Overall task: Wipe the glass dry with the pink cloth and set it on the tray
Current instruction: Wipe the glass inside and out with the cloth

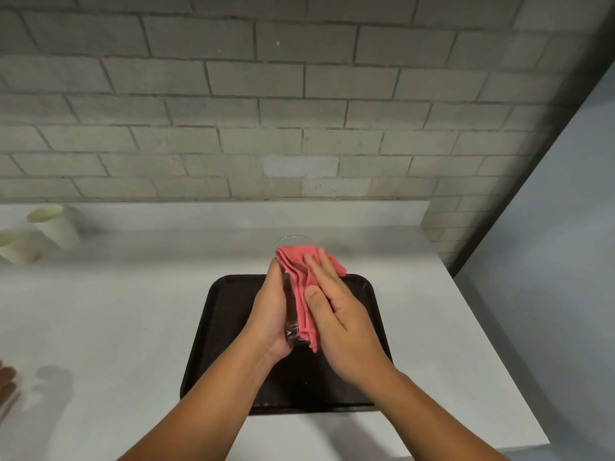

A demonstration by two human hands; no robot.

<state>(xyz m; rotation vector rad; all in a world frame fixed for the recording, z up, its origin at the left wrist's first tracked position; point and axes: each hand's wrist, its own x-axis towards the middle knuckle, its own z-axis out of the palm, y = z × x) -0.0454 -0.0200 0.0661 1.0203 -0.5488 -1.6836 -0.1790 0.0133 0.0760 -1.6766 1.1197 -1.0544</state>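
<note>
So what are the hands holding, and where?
The left hand cradles the glass along its side, tilted above the tray. The right hand presses the pink cloth against the glass's side.

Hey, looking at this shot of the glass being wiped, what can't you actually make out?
Head view, the only one:
- Glass: mostly covered by the pink cloth and both hands; whether it is dry cannot be told.
- Left hand fingers: hidden behind the glass.
- Two pale cups: blurred.
- Brown object: cut off by the left edge.
- Tray: partly hidden by forearms.
</note>
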